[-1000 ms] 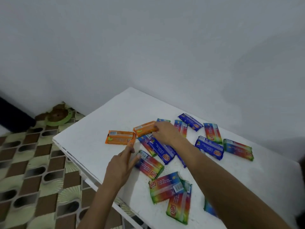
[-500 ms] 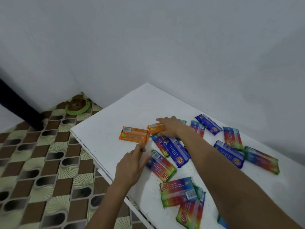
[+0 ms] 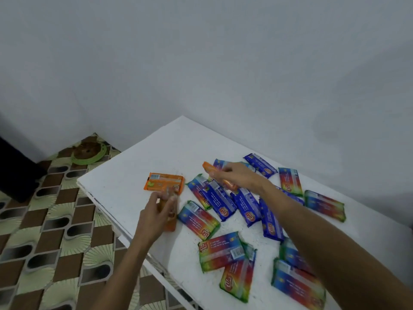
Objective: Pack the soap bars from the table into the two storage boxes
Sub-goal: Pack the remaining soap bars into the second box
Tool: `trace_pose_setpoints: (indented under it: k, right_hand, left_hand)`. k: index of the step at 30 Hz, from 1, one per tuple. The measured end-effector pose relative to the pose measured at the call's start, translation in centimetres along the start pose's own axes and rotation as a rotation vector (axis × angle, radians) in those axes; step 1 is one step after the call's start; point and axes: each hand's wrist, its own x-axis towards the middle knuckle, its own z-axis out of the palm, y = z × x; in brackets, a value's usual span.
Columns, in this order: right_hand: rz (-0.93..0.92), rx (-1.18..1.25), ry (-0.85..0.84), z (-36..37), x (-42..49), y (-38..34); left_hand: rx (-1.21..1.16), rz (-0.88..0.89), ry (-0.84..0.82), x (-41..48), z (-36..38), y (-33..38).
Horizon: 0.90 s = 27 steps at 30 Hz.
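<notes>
My right hand [image 3: 237, 179] grips an orange soap bar [image 3: 210, 168], raised above the blue-wrapped bars [image 3: 218, 202]. My left hand [image 3: 154, 214] pinches a second orange bar [image 3: 171, 222], which is blurred. A third orange bar [image 3: 164, 183] lies flat on the white table [image 3: 125, 175], left of the rainbow-wrapped bars [image 3: 220, 250].

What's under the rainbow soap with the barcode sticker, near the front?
Another rainbow soap bar lies under the barcoded bar, sticking out below it toward the viewer. Its far end is covered, so anything printed there cannot be seen.
</notes>
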Motion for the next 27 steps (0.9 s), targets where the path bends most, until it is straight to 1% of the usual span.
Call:
trace_pose_setpoints:
  k: [3, 5, 7, 10, 13, 16, 20, 25, 27]
  right_hand:
    - [0.079, 0.318, 0.005, -0.8, -3.5, 1.3]
    - [0.088, 0.516, -0.002, -1.4, -6.1, 2.0]
    - [0.079, 0.637, 0.023, -2.0, -8.8, 2.7]
    - [0.034, 0.605, 0.116, -3.1, -12.7, 4.2]
    - [0.018, 0.549, 0.215, -4.4, -16.8, 5.9]
    - [0.040, 0.609, 0.316, -6.0, -21.2, 7.8]
    - [0.049, 0.619, 0.442, -8.6, -27.5, 10.7]
    - [0.089, 0.656, 0.548, -10.7, -35.4, 14.6]
    - [0.109, 0.660, 0.584, -11.0, -38.2, 16.3]
  left_hand:
    - [-0.189, -0.040, 0.060, -0.7, 0.1, 1.0]
    - [-0.299, -0.035, 0.069, -1.3, 0.6, 2.3]
    - [-0.364, -0.024, 0.063, -2.0, 1.6, 4.1]
    - [-0.417, 0.018, 0.022, -3.4, 3.8, 7.1]
    - [-0.407, 0.103, -0.059, -5.3, 6.6, 10.1]
    - [-0.475, 0.175, -0.213, -8.0, 9.7, 13.0]
    - [-0.489, 0.178, -0.396, -11.1, 14.0, 15.8]
    - [-0.465, 0.142, -0.585, -15.0, 19.1, 19.0]
    - [-0.464, 0.139, -0.631, -16.5, 21.2, 20.0]
